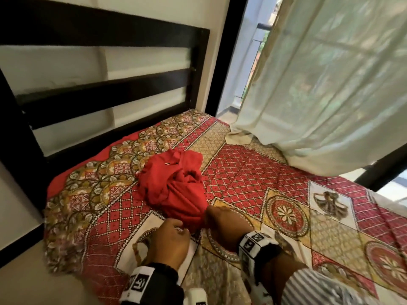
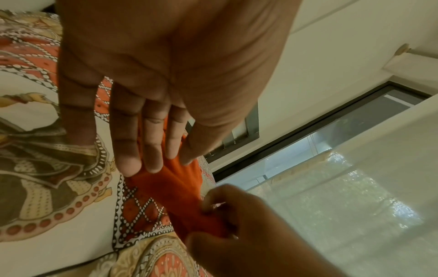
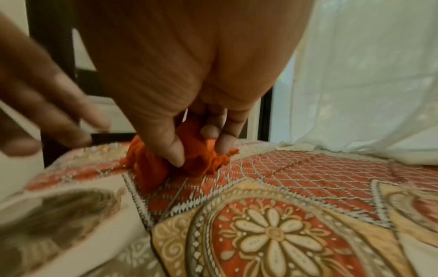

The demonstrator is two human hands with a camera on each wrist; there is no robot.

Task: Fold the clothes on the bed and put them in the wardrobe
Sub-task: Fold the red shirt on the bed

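Head view: a crumpled red garment (image 1: 176, 186) lies on the patterned bedsheet (image 1: 253, 172), approx. mid-bed, toward the dark slatted headboard (image 1: 105, 86). The right hand (image 1: 224, 223) has its fingers closed on the garment's near edge; the left hand (image 1: 170, 243) sits just beside it, touching that same edge. A pale sheer curtain (image 1: 330, 80) hangs over the bed's far side, its hem resting on the sheet, apart from the garment.

Left wrist view: left hand (image 2: 166, 78) fingers are straight and spread, tips lying on the red cloth (image 2: 170, 191) w/o clamping it — the right hand (image 2: 249, 234) pinches the cloth below.

Right wrist view: right hand (image 3: 189, 84) thumb and fingers are pinched on bunched red fabric (image 3: 151, 159), which rests on the sheet (image 3: 308, 178); the blurred left hand (image 3: 42, 105) hovers at the left edge with fingers apart.
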